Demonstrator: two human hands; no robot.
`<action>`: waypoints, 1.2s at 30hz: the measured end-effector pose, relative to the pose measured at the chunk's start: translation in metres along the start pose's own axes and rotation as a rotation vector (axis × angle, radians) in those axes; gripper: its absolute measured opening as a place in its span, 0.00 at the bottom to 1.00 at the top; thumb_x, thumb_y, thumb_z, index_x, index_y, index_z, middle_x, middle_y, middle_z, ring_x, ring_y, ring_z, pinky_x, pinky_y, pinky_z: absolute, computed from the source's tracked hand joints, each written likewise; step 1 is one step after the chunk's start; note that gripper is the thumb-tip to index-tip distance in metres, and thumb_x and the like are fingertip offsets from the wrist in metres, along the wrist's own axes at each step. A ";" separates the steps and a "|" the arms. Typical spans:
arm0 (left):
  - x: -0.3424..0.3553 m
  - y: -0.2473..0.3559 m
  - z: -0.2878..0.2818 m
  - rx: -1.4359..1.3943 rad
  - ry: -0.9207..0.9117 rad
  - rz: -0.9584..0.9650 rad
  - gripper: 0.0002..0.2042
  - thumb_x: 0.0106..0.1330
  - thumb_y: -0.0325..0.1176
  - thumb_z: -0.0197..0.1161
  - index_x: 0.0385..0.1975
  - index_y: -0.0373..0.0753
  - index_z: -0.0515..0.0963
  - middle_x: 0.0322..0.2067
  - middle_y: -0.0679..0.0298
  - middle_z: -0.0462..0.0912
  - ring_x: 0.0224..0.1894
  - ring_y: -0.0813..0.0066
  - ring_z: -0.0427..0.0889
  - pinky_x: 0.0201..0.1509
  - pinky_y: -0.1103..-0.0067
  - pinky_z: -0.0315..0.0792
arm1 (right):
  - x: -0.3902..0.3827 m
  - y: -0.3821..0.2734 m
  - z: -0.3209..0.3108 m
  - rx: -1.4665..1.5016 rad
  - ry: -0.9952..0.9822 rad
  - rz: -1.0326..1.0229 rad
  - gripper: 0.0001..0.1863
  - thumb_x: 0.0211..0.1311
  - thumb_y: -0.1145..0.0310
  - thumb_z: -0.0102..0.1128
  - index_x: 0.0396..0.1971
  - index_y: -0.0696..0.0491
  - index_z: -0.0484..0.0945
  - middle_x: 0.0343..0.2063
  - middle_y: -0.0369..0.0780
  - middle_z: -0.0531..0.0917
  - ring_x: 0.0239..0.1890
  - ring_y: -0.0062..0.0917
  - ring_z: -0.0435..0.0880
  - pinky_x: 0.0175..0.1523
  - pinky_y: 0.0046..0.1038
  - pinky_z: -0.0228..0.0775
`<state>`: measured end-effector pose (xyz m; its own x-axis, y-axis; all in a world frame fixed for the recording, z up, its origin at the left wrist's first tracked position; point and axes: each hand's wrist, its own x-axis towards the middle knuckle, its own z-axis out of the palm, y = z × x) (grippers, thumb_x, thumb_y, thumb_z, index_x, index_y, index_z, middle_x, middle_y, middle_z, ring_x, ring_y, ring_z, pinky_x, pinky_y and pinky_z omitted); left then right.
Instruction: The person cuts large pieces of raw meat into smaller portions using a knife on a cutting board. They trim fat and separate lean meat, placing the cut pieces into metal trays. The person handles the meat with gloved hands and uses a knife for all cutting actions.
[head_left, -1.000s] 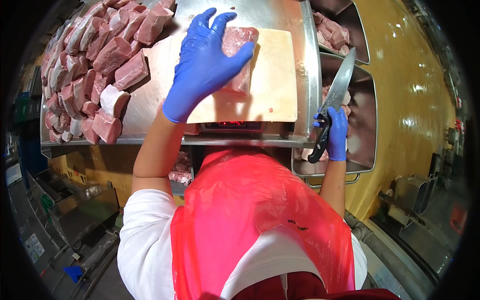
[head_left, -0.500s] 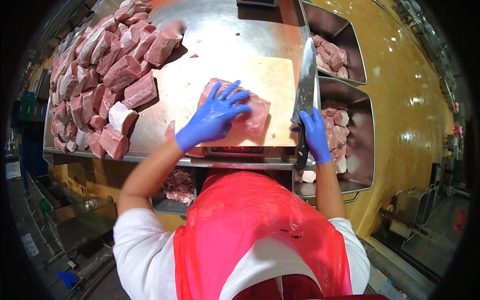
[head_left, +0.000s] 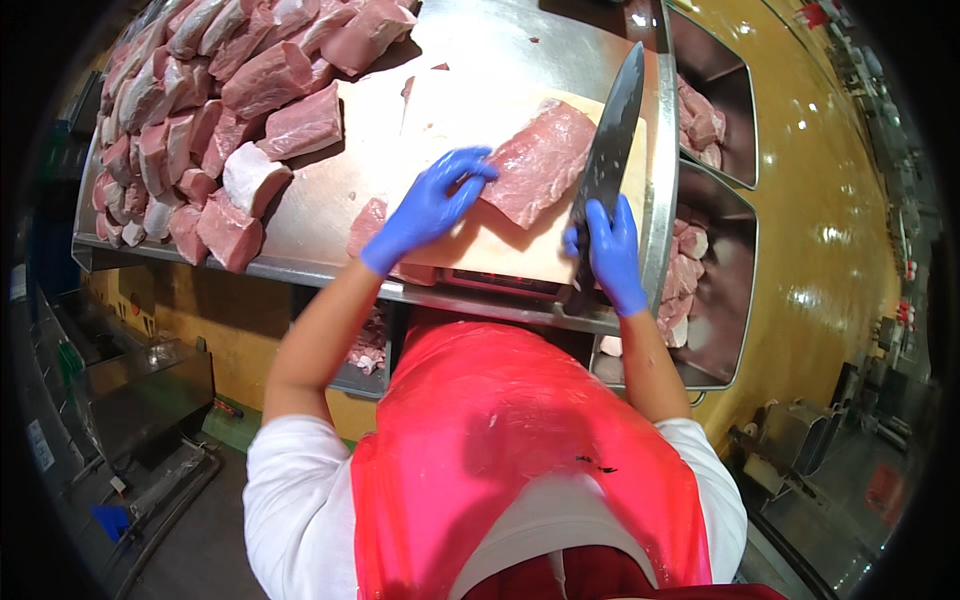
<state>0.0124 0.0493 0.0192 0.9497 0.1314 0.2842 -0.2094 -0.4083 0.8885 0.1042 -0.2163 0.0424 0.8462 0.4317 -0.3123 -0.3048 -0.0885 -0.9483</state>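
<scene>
Head: left hand [head_left: 432, 203] half-open at diagonal meat [head_left: 541, 161]; right hand [head_left: 614, 252] round knife [head_left: 608, 145], tip forward

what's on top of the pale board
A slab of pink meat lies on the pale board, the left hand at its left edge. The knife in the right hand overlaps the board's right side from this view. The surface beneath the slab is hidden.

Covering part of the knife handle [head_left: 583, 284] with the right grip [head_left: 613, 258]. Blurring the left grip [head_left: 428, 208] at the fingers, leaving contact with the slab [head_left: 540, 165] unclear. Running the pile [head_left: 205, 130] off past the upper edge. Showing the display [head_left: 505, 283] too small for reading. Hiding much of the lower tray [head_left: 368, 383] under the worktop [head_left: 310, 205].
</scene>
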 end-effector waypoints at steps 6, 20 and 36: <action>-0.064 0.039 -0.011 0.151 0.376 -0.146 0.10 0.61 0.21 0.65 0.42 0.36 0.83 0.42 0.58 0.82 0.46 0.67 0.83 0.51 0.74 0.77 | -0.050 -0.015 0.015 -0.672 -0.251 -0.280 0.11 0.72 0.65 0.55 0.39 0.60 0.73 0.24 0.49 0.82 0.27 0.44 0.83 0.34 0.40 0.72; -0.022 0.002 0.014 0.259 0.329 0.131 0.08 0.56 0.23 0.67 0.35 0.38 0.82 0.34 0.56 0.80 0.40 0.58 0.81 0.44 0.68 0.77 | -0.086 -0.006 0.046 -1.116 -0.142 -0.354 0.10 0.72 0.67 0.51 0.42 0.59 0.68 0.26 0.55 0.81 0.31 0.53 0.82 0.35 0.51 0.73; -0.019 -0.015 -0.003 -0.430 0.176 -0.405 0.11 0.61 0.29 0.70 0.38 0.33 0.77 0.38 0.59 0.80 0.34 0.77 0.81 0.39 0.78 0.78 | -0.043 -0.027 0.104 -0.873 0.068 -0.395 0.13 0.70 0.69 0.50 0.50 0.59 0.67 0.27 0.59 0.80 0.31 0.58 0.80 0.36 0.55 0.70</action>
<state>-0.0037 0.0552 0.0017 0.9285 0.3618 -0.0834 0.0498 0.1013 0.9936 0.0311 -0.1390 0.0873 0.8501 0.5228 0.0627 0.4177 -0.5970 -0.6850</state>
